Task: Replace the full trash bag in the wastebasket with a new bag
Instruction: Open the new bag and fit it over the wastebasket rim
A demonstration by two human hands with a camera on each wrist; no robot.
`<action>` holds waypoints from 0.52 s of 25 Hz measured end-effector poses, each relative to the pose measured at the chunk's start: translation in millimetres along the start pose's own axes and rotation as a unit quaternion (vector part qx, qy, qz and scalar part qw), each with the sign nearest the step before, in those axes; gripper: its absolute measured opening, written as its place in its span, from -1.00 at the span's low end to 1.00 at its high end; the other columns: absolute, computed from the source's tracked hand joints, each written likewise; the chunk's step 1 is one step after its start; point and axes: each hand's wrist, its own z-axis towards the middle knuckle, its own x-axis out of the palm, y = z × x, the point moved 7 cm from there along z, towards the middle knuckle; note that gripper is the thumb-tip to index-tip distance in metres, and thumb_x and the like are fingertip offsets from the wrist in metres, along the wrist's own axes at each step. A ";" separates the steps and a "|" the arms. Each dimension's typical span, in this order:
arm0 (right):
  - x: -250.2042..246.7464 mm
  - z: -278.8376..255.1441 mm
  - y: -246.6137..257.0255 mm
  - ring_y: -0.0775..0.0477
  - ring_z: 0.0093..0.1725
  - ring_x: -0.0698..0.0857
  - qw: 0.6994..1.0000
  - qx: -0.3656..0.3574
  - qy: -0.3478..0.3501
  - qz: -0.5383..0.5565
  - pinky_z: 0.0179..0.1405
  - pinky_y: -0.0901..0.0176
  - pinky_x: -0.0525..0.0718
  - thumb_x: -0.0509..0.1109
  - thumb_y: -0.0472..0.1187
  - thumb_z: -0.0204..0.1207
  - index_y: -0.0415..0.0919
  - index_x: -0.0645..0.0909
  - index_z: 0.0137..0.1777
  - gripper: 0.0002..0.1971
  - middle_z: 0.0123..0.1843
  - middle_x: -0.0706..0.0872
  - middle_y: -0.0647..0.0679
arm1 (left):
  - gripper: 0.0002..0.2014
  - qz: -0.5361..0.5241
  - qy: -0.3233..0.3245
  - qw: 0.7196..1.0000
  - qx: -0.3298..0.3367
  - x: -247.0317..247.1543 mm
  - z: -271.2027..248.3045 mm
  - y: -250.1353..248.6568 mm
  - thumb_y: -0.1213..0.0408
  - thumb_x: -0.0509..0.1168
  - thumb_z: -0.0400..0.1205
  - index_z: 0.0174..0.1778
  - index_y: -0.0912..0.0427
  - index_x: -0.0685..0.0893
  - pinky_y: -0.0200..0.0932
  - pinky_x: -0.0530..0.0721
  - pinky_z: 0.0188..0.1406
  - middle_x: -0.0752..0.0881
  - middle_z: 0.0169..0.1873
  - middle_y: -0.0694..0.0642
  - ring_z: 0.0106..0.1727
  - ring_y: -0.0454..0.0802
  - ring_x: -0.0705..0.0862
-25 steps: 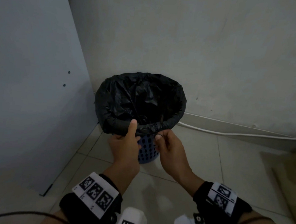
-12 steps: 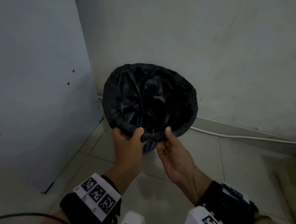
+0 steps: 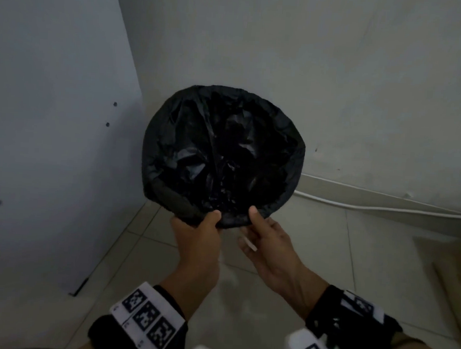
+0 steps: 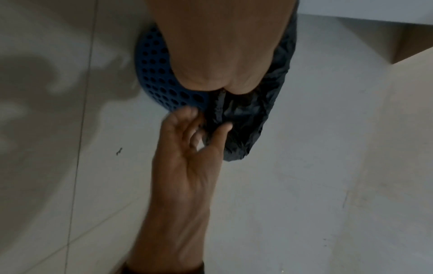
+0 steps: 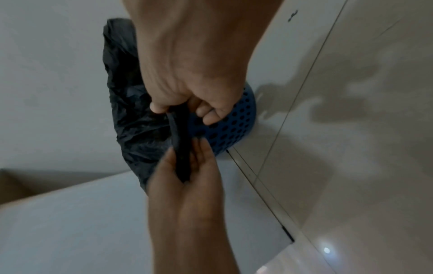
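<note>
A black trash bag [image 3: 222,152] lines the blue perforated wastebasket [image 4: 164,89], its edge folded over the rim. In the head view the bag hides the basket. My left hand [image 3: 202,221] grips the near edge of the bag, thumb on top and fingers underneath. My right hand [image 3: 258,227] pinches the same edge just to the right, thumb over the rim. The right wrist view shows the bag's hem [image 5: 180,140] running between both hands, with the basket wall [image 5: 236,126] behind. What lies inside the bag is too dark to make out.
The basket stands on a tiled floor in a corner. A pale panel [image 3: 52,109] is on the left and the wall behind. A white cable [image 3: 370,207] runs along the skirting. Flat cardboard [image 3: 455,269] lies at the right.
Both hands have moved up from the bag's hanging hem to the rim, thumbs now over the edge. The head view has shifted over the basket, and its blue wall no longer shows.
</note>
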 end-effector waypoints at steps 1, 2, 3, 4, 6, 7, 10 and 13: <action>-2.5 1.4 4.6 0.11 -0.32 0.78 1.000 0.010 0.003 -0.003 -0.35 0.28 0.75 0.42 -0.20 0.58 -0.26 0.65 0.01 -0.87 -0.07 0.79 -0.12 | -0.52 0.000 0.004 1.000 0.004 -2.2 4.3 -4.9 0.44 0.39 0.60 0.38 0.06 0.41 0.10 0.70 0.20 0.65 0.23 0.10 0.16 0.07 0.70; -3.2 1.9 5.4 0.13 -0.32 0.76 1.000 0.018 0.009 0.000 -0.31 0.29 0.75 0.41 -0.22 0.59 -0.28 0.66 0.11 -0.83 -0.05 0.80 -0.10 | -0.53 -0.004 0.009 1.000 0.011 -5.5 7.9 -7.3 0.45 0.38 0.60 0.35 0.03 0.41 0.06 0.71 0.18 0.65 0.21 0.09 0.16 0.05 0.70; -2.8 1.9 2.5 0.15 -0.31 0.77 1.000 0.019 0.013 0.009 -0.30 0.31 0.74 0.38 -0.24 0.61 -0.29 0.65 0.18 -0.80 -0.05 0.81 -0.07 | -0.55 -0.010 0.012 1.000 0.011 -7.5 9.2 -5.9 0.45 0.38 0.60 0.33 0.03 0.41 0.01 0.71 0.14 0.66 0.19 0.08 0.15 0.04 0.71; -1.8 1.5 -3.2 0.14 -0.28 0.78 0.999 0.015 0.020 0.020 -0.29 0.32 0.73 0.34 -0.26 0.64 -0.28 0.65 0.21 -0.79 -0.04 0.83 -0.06 | -0.57 -0.014 0.013 1.000 0.001 -9.2 7.0 -1.1 0.45 0.39 0.60 0.31 0.07 0.43 -0.02 0.73 0.09 0.68 0.16 0.09 0.13 0.04 0.72; 1.8 -2.8 -18.4 0.06 -0.06 0.82 0.999 0.003 0.052 0.008 -0.14 0.30 0.75 0.28 -0.26 0.67 -0.27 0.61 0.31 -0.73 0.10 0.82 -0.08 | -0.63 -0.025 0.038 0.998 -0.032 -6.6 -5.1 13.0 0.41 0.40 0.60 0.32 0.20 0.54 0.02 0.76 0.06 0.74 0.14 0.17 0.10 0.11 0.76; 2.4 -5.2 -24.8 -0.01 0.08 0.80 0.998 0.001 0.066 -0.018 0.00 0.25 0.76 0.27 -0.23 0.67 -0.26 0.58 0.37 -0.69 0.19 0.80 -0.11 | -0.65 -0.016 0.052 0.998 -0.041 -5.0 -10.4 19.6 0.39 0.39 0.61 0.33 0.18 0.58 0.06 0.76 0.09 0.76 0.15 0.19 0.11 0.12 0.77; 7.3 -21.7 -22.9 -0.05 0.17 0.77 0.970 0.045 0.117 -0.207 0.12 0.15 0.75 0.28 -0.05 0.67 -0.20 0.64 0.32 -0.66 0.18 0.80 -0.12 | -0.63 0.002 0.061 0.998 -0.030 -8.4 -12.4 23.9 0.40 0.32 0.66 0.38 0.05 0.57 0.03 0.78 0.05 0.76 0.18 0.13 0.09 0.07 0.79; 24.1 -44.9 17.7 -0.03 -0.02 0.75 0.835 -0.039 0.203 -0.511 0.02 0.06 0.73 0.27 0.07 0.65 -0.13 0.72 0.06 -0.69 0.00 0.80 -0.09 | -0.55 -0.013 0.096 0.995 -0.006 -9.0 -4.8 7.7 0.46 0.26 0.69 0.48 0.01 0.48 -0.06 0.80 -0.09 0.71 0.25 0.11 0.15 0.10 0.76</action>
